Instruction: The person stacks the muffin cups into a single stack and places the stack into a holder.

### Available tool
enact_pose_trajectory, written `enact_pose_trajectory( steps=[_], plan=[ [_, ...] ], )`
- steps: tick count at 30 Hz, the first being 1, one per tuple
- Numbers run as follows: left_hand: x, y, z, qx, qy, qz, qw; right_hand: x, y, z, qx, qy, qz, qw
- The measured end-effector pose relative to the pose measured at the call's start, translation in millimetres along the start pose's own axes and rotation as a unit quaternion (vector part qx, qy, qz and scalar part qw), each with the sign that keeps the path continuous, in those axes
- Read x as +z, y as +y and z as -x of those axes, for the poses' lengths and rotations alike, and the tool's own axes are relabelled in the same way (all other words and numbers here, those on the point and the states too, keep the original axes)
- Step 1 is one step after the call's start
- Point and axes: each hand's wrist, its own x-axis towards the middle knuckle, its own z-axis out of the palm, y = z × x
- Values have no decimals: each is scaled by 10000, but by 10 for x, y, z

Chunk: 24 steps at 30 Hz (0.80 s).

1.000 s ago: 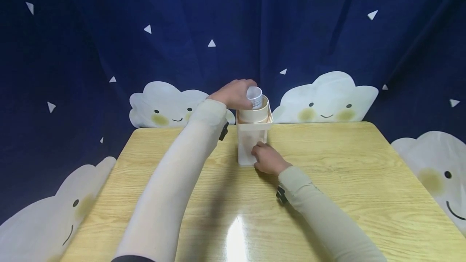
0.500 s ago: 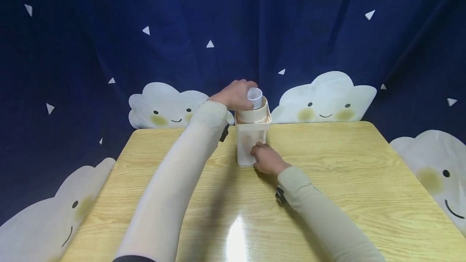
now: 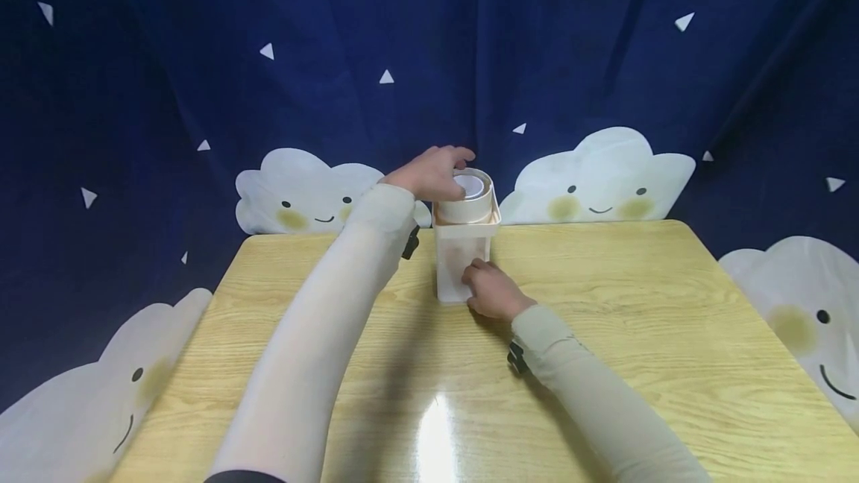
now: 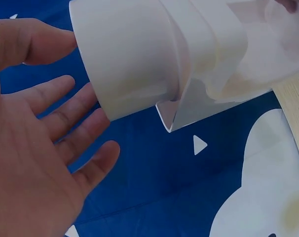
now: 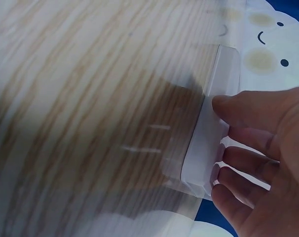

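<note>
A cream cup dispenser (image 3: 463, 231) stands upright near the table's back edge, with a square translucent body and a round tube (image 4: 127, 54) on top. Inside the tube sits a white cup (image 3: 470, 186), or a stack of cups, with little more than the rim showing. My left hand (image 3: 435, 174) is at the tube's mouth, its fingers (image 4: 73, 143) spread around the rim and pinching nothing. Low on the dispenser's right side, my right hand (image 3: 495, 291) grips the body near its base, thumb and curled fingers (image 5: 245, 163) against it.
The wood-grain table (image 3: 604, 334) extends around the dispenser. Behind it hangs a dark blue curtain (image 3: 335, 36) with white triangles, and smiling cloud shapes (image 3: 604, 177) line the back and sides. Both forearms reach across the table.
The white cup or stack has sunk down into the tube, and my left hand's fingers have opened off it. My right hand stays at the dispenser's base.
</note>
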Motion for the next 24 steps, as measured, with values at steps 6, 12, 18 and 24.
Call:
enact_pose_trajectory(
  steps=[6, 12, 18, 24],
  plan=[
    [-27, -22, 56, -37, 69, 192, 9998, -21, -5, 0, 69, -105, -33, 9999],
    [-55, -49, 153, -50, 302, 150, 9994, -30, 1, 10, 24, -210, -12, 9998],
    [-115, -64, 306, -92, 792, -155, 9967, -59, 54, -16, -207, -106, -115, 9997],
    [-89, -139, 611, -170, 1377, -536, 9889, -164, 184, 56, -432, 77, -537, 9976]
  ],
)
